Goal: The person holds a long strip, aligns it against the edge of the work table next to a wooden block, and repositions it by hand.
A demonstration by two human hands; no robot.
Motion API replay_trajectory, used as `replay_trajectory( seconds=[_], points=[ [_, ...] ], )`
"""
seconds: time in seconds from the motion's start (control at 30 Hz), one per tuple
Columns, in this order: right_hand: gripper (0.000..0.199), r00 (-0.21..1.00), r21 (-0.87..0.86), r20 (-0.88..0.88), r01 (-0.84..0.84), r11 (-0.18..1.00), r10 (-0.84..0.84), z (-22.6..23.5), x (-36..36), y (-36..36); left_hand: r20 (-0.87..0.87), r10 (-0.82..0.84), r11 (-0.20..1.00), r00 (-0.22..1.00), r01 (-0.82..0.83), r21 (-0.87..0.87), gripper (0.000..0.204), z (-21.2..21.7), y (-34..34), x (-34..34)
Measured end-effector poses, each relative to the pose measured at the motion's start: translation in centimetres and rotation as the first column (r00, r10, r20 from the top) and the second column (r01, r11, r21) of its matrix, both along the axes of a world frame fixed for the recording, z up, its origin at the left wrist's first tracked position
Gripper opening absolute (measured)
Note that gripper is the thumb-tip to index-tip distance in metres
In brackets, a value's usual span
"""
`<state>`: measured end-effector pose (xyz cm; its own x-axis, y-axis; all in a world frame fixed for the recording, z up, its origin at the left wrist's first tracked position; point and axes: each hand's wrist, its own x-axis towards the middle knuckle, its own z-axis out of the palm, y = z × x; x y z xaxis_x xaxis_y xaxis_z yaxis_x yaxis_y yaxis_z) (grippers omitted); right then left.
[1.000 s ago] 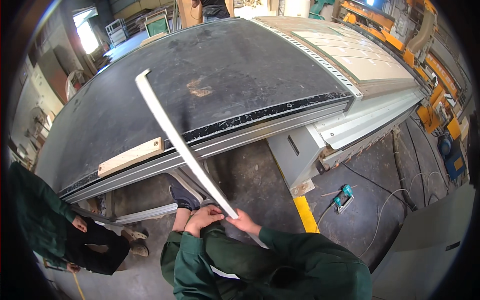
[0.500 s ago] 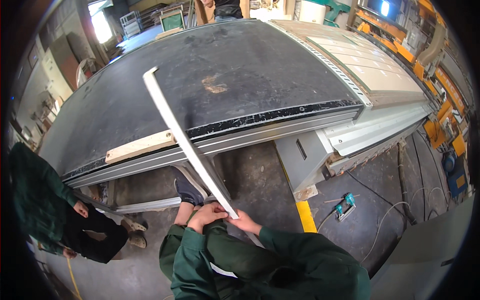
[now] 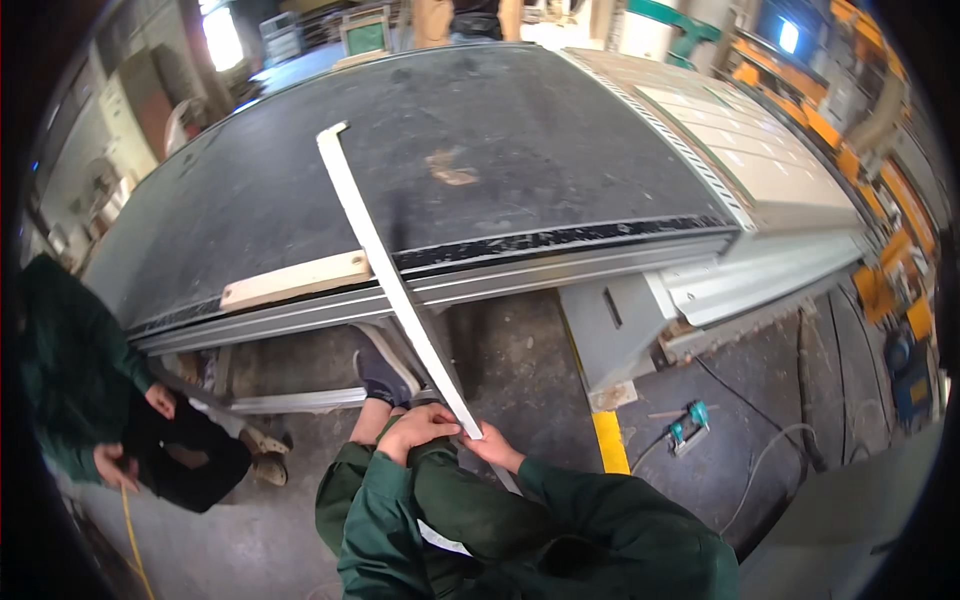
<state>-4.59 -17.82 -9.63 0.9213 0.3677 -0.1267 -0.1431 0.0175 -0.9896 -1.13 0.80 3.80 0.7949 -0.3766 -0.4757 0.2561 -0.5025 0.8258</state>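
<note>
I see my left hand low in the frame, a little left of centre, its fingers curled closed over the near end of a long white strip. My right hand sits just beside it to the right, under the same end; its fingers lie against the strip's underside, but I cannot tell how tightly they close on it.

The strip runs from my hands up and to the left across the middle of the frame. Its far part lies on the big dark surface that fills the upper centre, and its far end has a short crosswise tab in the upper left-centre. The near part hangs out past the surface's metal edge rail, over the concrete floor.

A pale wooden block lies at the front edge of the surface, touching the strip's left side where it crosses the rail. My shoe shows just above my left hand.

At the left edge of the frame another person in green crouches near the floor. In the lower right, a small teal tool lies on the floor beside a yellow painted stripe.
</note>
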Motion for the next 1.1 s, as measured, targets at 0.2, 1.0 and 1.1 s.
replay_trajectory(
  seconds=[0.2,1.0,1.1],
  points=[
    [0.004,0.996,0.008,-0.087,-0.01,1.0,0.011,-1.7,-0.4,-0.1,0.227,-0.24,0.97,0.944,0.223,0.097,0.047,-0.7,0.0,0.8],
    [0.009,0.998,0.022,-0.06,0.02,1.0,-0.019,-0.4,-0.2,0.0,0.209,0.071,0.996,0.975,-0.081,0.041,0.032,-0.9,-0.8,-0.7],
    [0.009,0.999,0.019,-0.051,0.008,1.0,-0.007,-0.8,-0.4,0.1,0.194,0.078,0.995,0.978,-0.087,0.038,0.032,-0.8,-0.6,-0.9]
  ],
)
